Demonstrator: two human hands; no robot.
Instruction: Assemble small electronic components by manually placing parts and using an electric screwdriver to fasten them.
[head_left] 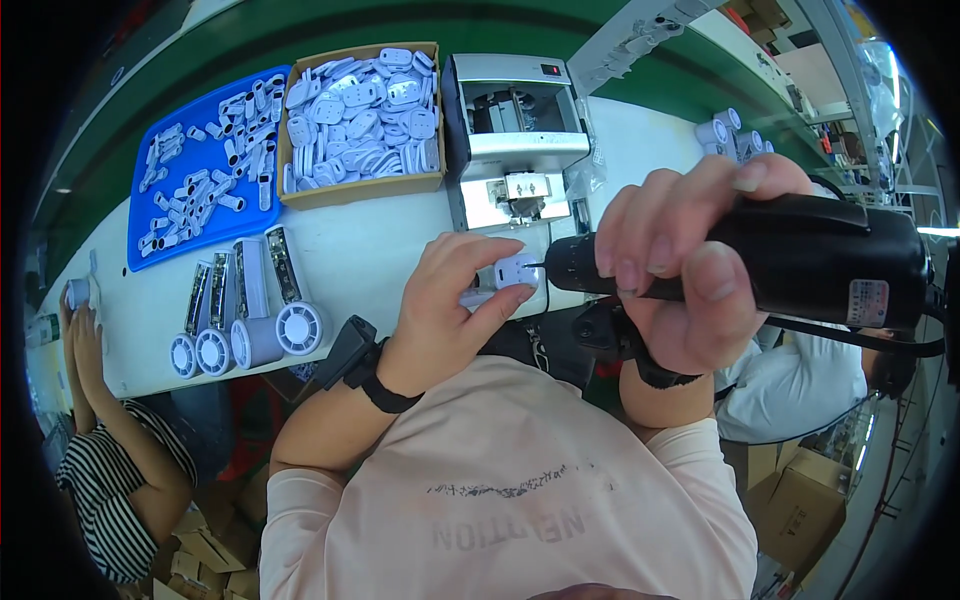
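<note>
My left hand [440, 300] pinches a small white plastic housing [514, 268] with holes in its face between thumb and fingers, over the front of the bench. In my right hand [680, 250] is a black electric screwdriver [830, 255], gripped around its body and lying nearly level. Its thin bit points left and meets the right side of the housing, or sits just in front of it; which of the two I cannot tell. Just beyond both hands stands a silver screw feeder [515, 150] with an open window on top. Part of the housing is hidden by my fingers.
A cardboard box [365, 194] of white plastic covers stands left of the feeder, beside a blue tray [140, 235] of small cylindrical parts. Several handheld units with round vented heads [212, 350] and exposed circuit boards lie nearer. Co-workers [130, 480] sit on both sides.
</note>
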